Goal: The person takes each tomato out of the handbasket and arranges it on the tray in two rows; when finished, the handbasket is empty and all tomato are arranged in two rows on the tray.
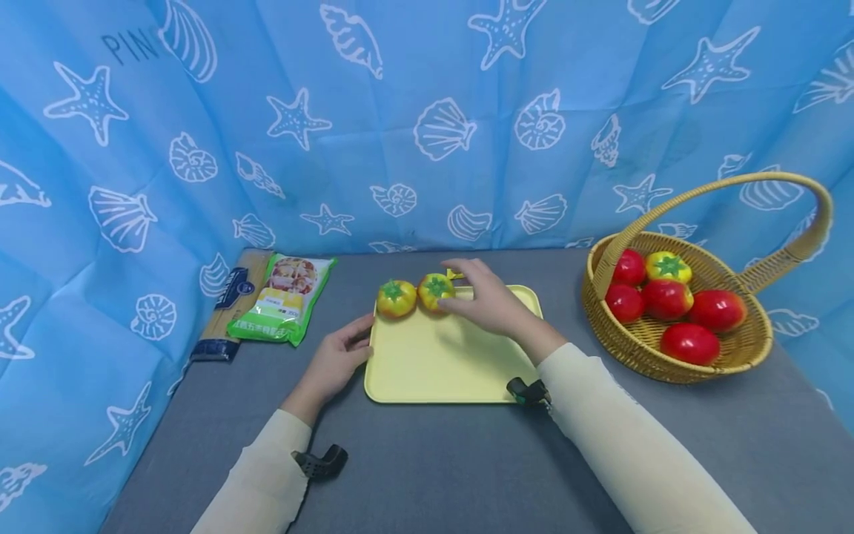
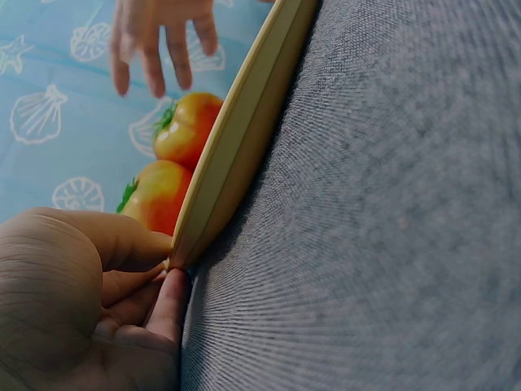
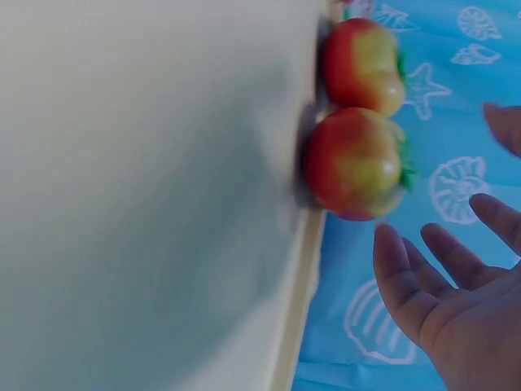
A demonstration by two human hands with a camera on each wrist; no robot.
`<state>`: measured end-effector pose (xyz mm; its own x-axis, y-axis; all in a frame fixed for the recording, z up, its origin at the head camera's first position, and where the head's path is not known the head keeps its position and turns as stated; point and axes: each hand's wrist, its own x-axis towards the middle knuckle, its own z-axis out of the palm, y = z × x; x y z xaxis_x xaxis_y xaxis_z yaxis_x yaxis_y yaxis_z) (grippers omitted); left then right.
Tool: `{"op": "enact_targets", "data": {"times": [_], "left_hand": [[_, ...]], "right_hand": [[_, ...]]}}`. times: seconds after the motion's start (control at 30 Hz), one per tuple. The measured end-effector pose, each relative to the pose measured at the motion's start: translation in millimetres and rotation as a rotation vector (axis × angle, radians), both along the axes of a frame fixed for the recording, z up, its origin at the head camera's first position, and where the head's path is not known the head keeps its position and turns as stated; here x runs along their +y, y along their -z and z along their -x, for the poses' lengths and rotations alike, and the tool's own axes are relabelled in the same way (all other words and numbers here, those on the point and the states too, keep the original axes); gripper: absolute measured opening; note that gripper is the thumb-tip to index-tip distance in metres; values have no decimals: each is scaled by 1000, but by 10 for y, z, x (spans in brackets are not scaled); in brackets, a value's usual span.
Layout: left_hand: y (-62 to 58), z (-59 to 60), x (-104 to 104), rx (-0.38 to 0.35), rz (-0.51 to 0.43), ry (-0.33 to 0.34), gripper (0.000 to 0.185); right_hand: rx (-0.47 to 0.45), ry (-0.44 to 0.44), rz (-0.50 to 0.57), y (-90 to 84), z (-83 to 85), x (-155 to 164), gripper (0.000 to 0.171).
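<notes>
Two yellow-and-red tomatoes sit side by side along the far left edge of a pale yellow tray. The left tomato is at the corner and the right tomato touches it; both have green leafy tops. My left hand pinches the tray's left rim between thumb and fingers, seen closely in the left wrist view. Over the tray's far side is my right hand, its fingers spread. In the right wrist view, the right hand shows a gap between its fingertips and the nearer tomato.
A wicker basket with a tall handle stands at the right, holding several red fruits and a yellow tomato. At the left lie a green-edged food packet and a noodle packet. A blue curtain hangs behind.
</notes>
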<state>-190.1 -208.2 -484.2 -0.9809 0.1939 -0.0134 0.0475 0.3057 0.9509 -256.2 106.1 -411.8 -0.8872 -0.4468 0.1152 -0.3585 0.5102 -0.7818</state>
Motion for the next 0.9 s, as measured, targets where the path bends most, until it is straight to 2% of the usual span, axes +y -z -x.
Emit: {"op": "enact_targets", "data": {"times": [0.4, 0.8, 0.9], "left_hand": [[17, -10, -20, -10, -5, 0, 60], [8, 1, -6, -7, -7, -4, 61], [-5, -6, 7, -2, -8, -4, 61]], "right_hand": [[88, -22, 123, -227, -424, 340, 62], [157, -8, 153, -315, -794, 821, 57], [199, -2, 152, -346, -869, 967, 59]]}}
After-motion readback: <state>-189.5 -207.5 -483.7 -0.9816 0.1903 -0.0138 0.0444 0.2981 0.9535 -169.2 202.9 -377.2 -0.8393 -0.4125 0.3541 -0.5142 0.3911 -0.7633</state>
